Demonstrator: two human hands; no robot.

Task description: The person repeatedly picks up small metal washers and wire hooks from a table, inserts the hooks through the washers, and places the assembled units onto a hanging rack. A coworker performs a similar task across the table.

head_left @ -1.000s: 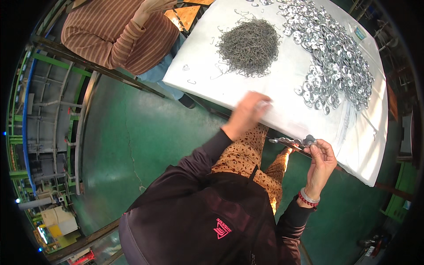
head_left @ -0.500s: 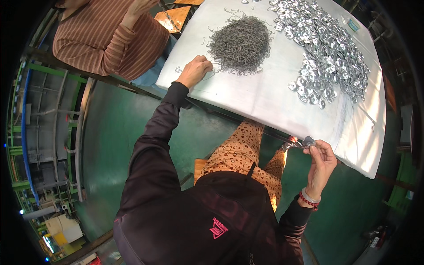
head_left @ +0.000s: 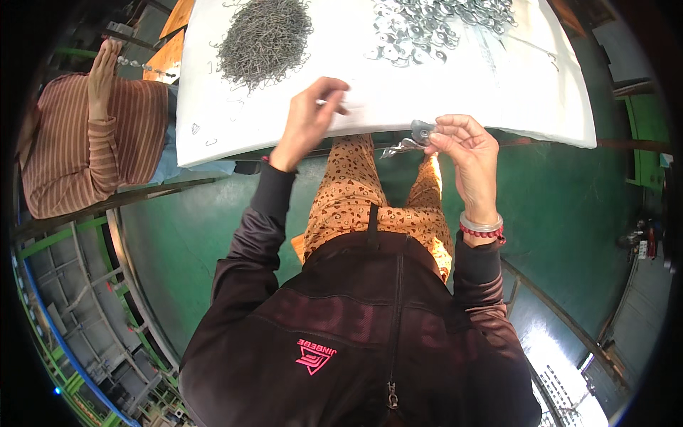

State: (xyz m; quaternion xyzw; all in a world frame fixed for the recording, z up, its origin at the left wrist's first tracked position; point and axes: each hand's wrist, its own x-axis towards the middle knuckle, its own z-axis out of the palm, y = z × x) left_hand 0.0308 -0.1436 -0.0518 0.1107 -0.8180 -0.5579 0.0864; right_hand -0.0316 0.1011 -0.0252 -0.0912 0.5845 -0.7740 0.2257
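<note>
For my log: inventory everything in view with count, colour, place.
Table: one, white, top
Wire hooks: uncounted, grey, table's left
Metal discs: uncounted, silver, right of hooks
Metal strand: one, silver, table edge
Co-worker: one, brown top, left
Second strand: one, silver, upper left
Wooden surfaces: two, orange, upper left
Floor: one, green, below
Bars: uncounted, green and grey, left
Trousers: one, spotted orange, centre
Jacket: one, dark, lower centre
Bracelets: two, pale, red, right wrist
Left hand: one, bare, over table
Right hand: one, bare, holding metal strand

The hook pile (head_left: 262,43) lies on the surface (head_left: 530,99); the disc pile (head_left: 416,39) lies to its right, a loose hook (head_left: 210,142) before it, a co-worker (head_left: 135,135) to its left.
</note>
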